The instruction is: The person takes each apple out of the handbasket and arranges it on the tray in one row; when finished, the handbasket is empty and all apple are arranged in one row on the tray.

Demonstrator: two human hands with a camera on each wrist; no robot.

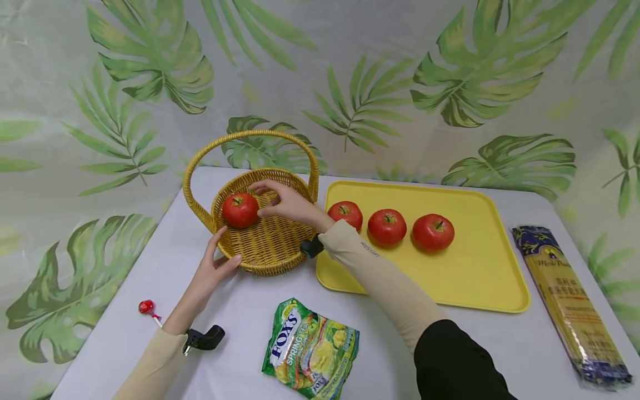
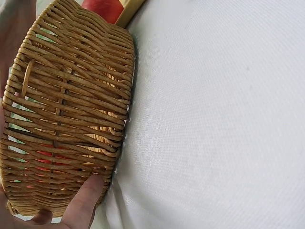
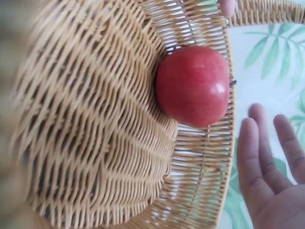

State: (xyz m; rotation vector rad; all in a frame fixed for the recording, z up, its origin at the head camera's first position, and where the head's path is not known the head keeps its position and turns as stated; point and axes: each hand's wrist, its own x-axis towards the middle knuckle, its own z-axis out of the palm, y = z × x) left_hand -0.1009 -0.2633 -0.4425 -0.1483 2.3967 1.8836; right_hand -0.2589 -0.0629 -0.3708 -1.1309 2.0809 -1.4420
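A yellow-brown wicker basket [image 1: 265, 244] with a tall arched handle stands at the left of the table. One red apple [image 1: 240, 210] lies inside it, against the left wall. My left hand [image 1: 212, 272] holds the basket's near left side, fingers and thumb spread round it; the left wrist view shows the thumb [image 2: 86, 202] pressed to the woven outer wall. Over the basket, my right hand [image 1: 290, 206] is just right of the apple with loosely bent fingers. In the right wrist view a gap shows between those fingers [image 3: 248, 148] and the apple [image 3: 193, 86].
On a yellow tray [image 1: 475, 266] to the right lie three more red apples [image 1: 386, 228]. A green FOX'S candy bag [image 1: 312, 353] is at the front, a red lollipop [image 1: 146, 307] by my left forearm. A pasta pack [image 1: 570, 305] lies at the far right.
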